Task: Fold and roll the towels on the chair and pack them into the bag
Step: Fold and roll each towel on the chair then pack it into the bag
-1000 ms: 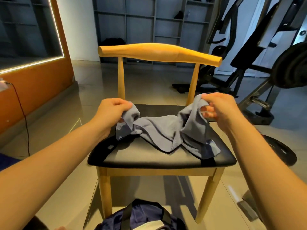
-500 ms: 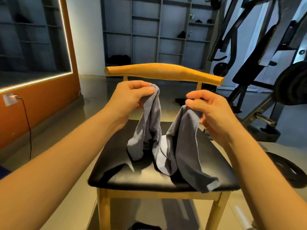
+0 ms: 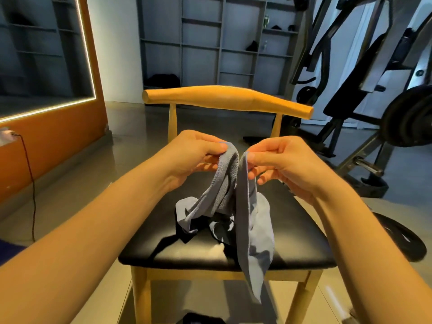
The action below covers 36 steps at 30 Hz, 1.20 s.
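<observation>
2 bare hands meet above the black padded seat of the wooden chair (image 3: 292,232), the left hand (image 3: 198,157) and the right hand (image 3: 284,164) each pinching a top corner of the grey-blue cloth towel (image 3: 247,220) between thumb and fingers. Below them the towel hangs bunched onto the seat, 1 long end trailing over the seat's front edge.
</observation>
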Each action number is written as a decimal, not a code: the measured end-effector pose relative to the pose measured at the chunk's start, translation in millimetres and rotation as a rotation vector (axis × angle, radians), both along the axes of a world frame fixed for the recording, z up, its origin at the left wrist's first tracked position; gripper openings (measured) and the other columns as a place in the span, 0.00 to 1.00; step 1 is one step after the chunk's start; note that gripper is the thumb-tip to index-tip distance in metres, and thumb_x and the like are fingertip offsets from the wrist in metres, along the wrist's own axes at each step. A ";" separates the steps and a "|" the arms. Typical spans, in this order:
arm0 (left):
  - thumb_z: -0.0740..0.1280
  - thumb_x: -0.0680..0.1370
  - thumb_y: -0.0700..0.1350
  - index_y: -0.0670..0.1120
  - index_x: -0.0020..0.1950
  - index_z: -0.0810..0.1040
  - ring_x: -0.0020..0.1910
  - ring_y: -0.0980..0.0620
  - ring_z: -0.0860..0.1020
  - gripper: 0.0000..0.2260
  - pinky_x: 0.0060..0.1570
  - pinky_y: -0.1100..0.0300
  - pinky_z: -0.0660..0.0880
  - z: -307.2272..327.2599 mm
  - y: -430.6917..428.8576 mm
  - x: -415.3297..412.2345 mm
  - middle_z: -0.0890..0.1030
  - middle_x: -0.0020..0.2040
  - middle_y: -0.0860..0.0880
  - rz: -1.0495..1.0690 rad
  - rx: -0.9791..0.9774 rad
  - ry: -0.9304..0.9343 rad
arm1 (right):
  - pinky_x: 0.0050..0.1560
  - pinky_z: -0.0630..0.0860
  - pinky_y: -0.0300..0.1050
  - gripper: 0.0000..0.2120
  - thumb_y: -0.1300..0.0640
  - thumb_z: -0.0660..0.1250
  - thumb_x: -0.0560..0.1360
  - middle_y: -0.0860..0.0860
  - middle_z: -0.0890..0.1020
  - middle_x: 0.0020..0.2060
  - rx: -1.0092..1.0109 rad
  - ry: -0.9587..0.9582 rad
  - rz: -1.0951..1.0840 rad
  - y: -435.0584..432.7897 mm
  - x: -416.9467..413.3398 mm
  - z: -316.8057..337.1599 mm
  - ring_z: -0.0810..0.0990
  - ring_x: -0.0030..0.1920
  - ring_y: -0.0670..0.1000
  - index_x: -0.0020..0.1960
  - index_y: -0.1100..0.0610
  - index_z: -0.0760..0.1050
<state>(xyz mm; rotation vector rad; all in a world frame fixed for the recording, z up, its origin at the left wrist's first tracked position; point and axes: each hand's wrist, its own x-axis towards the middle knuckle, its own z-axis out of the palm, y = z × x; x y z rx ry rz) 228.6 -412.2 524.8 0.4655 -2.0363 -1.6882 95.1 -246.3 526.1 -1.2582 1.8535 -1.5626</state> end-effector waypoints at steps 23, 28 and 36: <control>0.70 0.80 0.41 0.44 0.49 0.86 0.41 0.53 0.85 0.06 0.37 0.65 0.80 -5.5 7.5 -2.5 0.87 0.42 0.47 0.020 -0.134 0.029 | 0.32 0.74 0.42 0.09 0.51 0.73 0.77 0.54 0.83 0.38 -0.012 0.261 -0.152 -28.7 0.6 -11.8 0.78 0.33 0.48 0.54 0.54 0.81; 0.70 0.81 0.43 0.45 0.52 0.86 0.45 0.54 0.85 0.06 0.40 0.66 0.80 -13.6 7.7 -8.5 0.87 0.44 0.49 0.065 -0.280 0.094 | 0.30 0.71 0.40 0.08 0.50 0.69 0.80 0.53 0.83 0.38 0.036 0.252 -0.135 -28.2 0.5 -14.0 0.76 0.33 0.47 0.49 0.54 0.82; 0.76 0.71 0.38 0.47 0.40 0.83 0.34 0.54 0.79 0.05 0.41 0.54 0.78 -56.2 8.9 -23.9 0.84 0.34 0.49 0.107 -0.480 -0.026 | 0.30 0.77 0.41 0.06 0.59 0.67 0.80 0.56 0.81 0.39 -0.115 -0.231 -0.391 -24.9 -29.2 -17.0 0.78 0.31 0.49 0.50 0.62 0.80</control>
